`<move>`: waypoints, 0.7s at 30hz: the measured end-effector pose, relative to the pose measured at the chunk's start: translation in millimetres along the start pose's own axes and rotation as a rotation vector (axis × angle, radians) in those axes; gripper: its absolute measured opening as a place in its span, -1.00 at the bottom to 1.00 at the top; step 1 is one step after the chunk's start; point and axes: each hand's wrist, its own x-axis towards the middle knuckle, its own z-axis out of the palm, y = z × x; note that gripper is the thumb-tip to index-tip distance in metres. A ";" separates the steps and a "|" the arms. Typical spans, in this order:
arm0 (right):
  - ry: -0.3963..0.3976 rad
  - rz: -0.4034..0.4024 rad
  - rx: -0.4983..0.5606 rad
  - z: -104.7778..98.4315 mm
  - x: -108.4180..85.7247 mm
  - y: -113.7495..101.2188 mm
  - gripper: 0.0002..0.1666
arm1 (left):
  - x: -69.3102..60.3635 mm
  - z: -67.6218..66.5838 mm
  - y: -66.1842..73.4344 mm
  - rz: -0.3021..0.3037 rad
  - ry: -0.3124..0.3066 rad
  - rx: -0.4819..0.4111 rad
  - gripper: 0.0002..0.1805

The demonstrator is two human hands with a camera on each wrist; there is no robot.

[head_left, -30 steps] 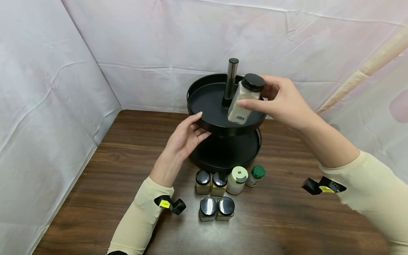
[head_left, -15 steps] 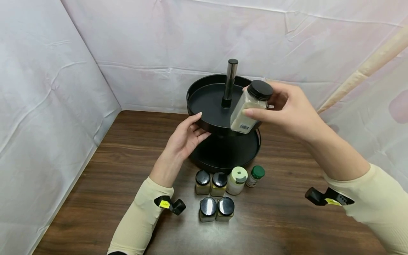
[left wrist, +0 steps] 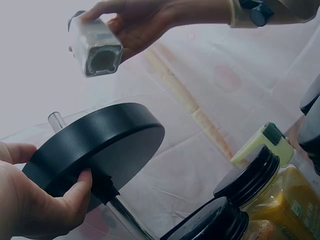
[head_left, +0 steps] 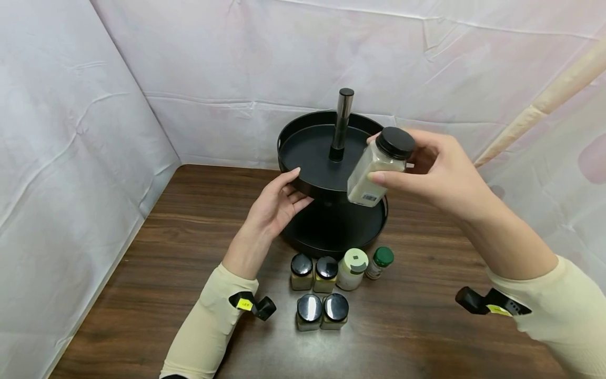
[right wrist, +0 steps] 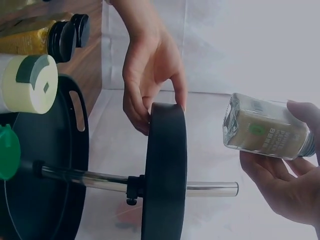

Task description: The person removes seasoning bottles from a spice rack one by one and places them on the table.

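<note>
My right hand (head_left: 440, 171) holds a clear square spice jar (head_left: 369, 179) of pale powder, black lid up and slightly tilted, thumb on the near side. The jar is above the front right rim of the upper tier (head_left: 307, 150) of a black two-tier round tray stand. In the right wrist view the jar (right wrist: 267, 127) hangs apart from that tier, its printed label showing. My left hand (head_left: 272, 205) grips the upper tier's left rim, thumb at the edge and fingers beneath. The lower tier (head_left: 326, 231) sits on the table under it.
Before the stand are two black-lidded spice jars (head_left: 301, 271), a pale-green-lidded jar (head_left: 352, 271) and a green-capped bottle (head_left: 380, 262). Another pair of black-lidded jars (head_left: 323, 311) is closer to me. A metal post (head_left: 343, 118) rises from the upper tier. White cloth (head_left: 227, 68) hangs behind the wooden table (head_left: 180, 221).
My right hand has moved the jar to the right and towards me, from over the upper tier to its front right rim. The left hand has stayed on the rim.
</note>
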 end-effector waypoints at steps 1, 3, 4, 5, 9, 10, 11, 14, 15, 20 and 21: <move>0.001 0.002 0.005 0.1 -2.1 -0.2 -0.49 | -0.1 0.2 0.0 0.001 0.001 0.002 -0.44; 0.002 0.001 0.015 0.1 -6.6 -0.3 -0.48 | -0.2 0.5 0.0 0.002 0.002 0.003 -0.44; 0.002 0.001 0.024 0.3 -8.7 -0.1 -0.47 | -0.2 0.4 0.0 0.002 0.001 0.004 -0.44; 0.002 -0.001 0.033 0.5 -10.7 0.3 -0.47 | 0.0 0.3 0.1 0.002 0.001 0.003 -0.44; -0.002 -0.012 0.076 2.2 -17.7 2.6 -0.44 | 0.3 -0.5 0.6 0.002 0.003 0.001 -0.43; -0.002 -0.015 0.085 2.8 -19.0 3.1 -0.43 | 0.4 -0.5 0.7 0.002 0.004 0.000 -0.44; -0.003 -0.018 0.093 3.5 -20.3 3.5 -0.43 | 0.3 -0.5 0.8 0.002 0.006 -0.001 -0.44; -0.005 -0.021 0.116 5.5 -24.1 4.4 -0.42 | -0.6 -0.3 1.2 0.000 0.009 -0.001 -0.45; -0.007 -0.022 0.120 6.1 -25.5 4.6 -0.42 | -0.9 -0.1 1.2 0.000 0.008 0.000 -0.45; -0.014 -0.019 0.114 8.9 -34.2 5.6 -0.43 | -1.9 0.0 0.5 0.002 -0.004 0.004 -0.43; -0.013 -0.014 0.108 9.6 -36.1 5.5 -0.42 | -1.8 -0.1 0.3 0.005 -0.008 0.006 -0.43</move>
